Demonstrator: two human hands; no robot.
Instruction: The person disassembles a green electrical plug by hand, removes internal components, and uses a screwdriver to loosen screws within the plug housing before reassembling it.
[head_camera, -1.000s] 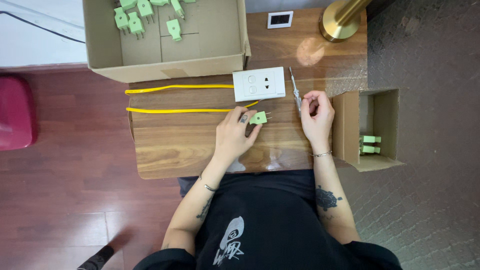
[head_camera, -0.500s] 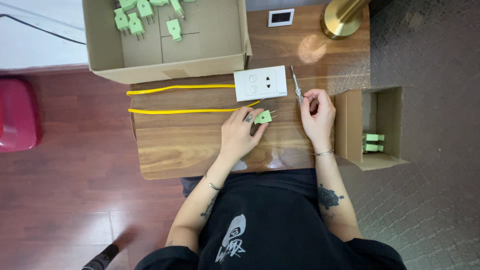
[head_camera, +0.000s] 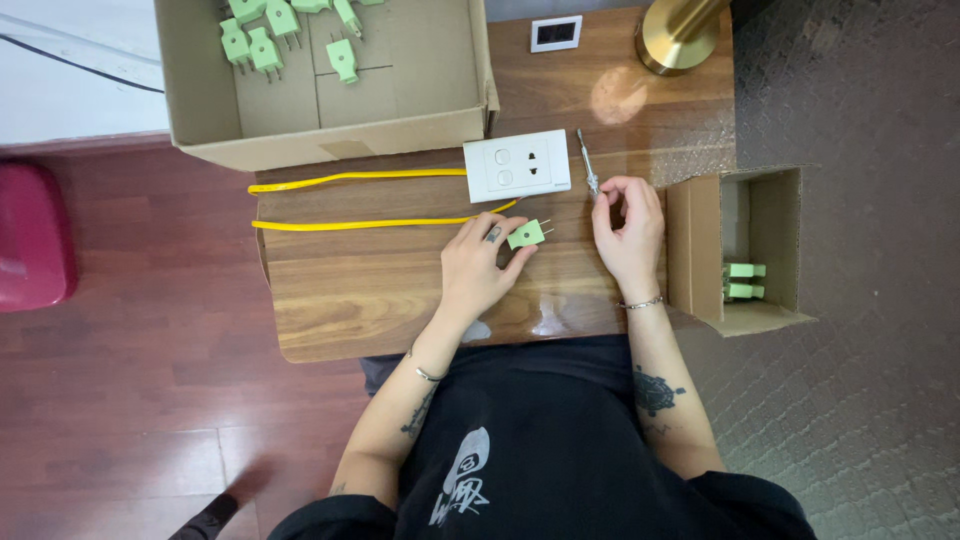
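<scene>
- The left hand rested on the wooden table, fingers curled, pinching a small green plug between thumb and fingertips; the plug's prongs pointed right.
- The right hand lay just right of the plug, loosely curled, its fingertips closed on the lower end of a thin screwdriver that ran up and away from the person.
- The plug lay on the table between the two hands, just below a white socket plate.
- A yellow cable ran in two near-parallel lines from the table's left edge toward the plate; its lower run ended close to the left hand's fingers.
- A large open cardboard box sat at the far side of the table, with several more green plugs loose in its left part.
- A smaller open box stood at the table's right edge, beside the right hand, with two green plugs inside.
- A brass lamp base stood at the far right corner, and a small white-framed display lay to its left.
- A red object sat on the floor to the left, well apart from the table.
</scene>
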